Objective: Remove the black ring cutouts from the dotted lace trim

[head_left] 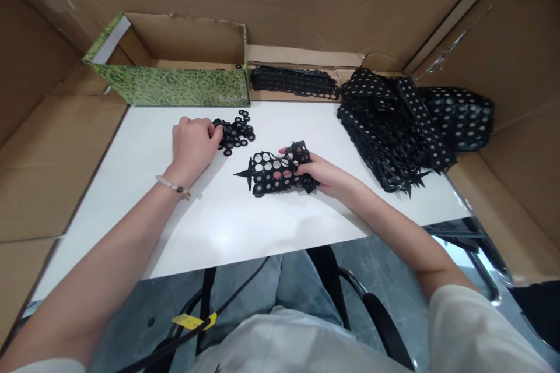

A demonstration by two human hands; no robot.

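In the head view, the right hand (pixel 328 176) grips a perforated black sheet (pixel 268 173), thumb on the near face and other fingers partly behind it. Rows of round holes run along the sheet, and its pointed end sticks out to the left of this hand, towards the left hand (pixel 195 139). The left hand is curled, its thumb and fingertips at the near-left edge of a pile of small black rings (pixel 236 133); whether it pinches one cannot be told. A pale bracelet (pixel 171 184) circles its wrist. Beyond the left hand stands an open green-patterned box (pixel 184 86). Beyond the right hand lies a bundle of black strips (pixel 293 81), and to its far right a heap of dotted black sheets (pixel 389 128). Beneath both hands is the white table (pixel 205 233).
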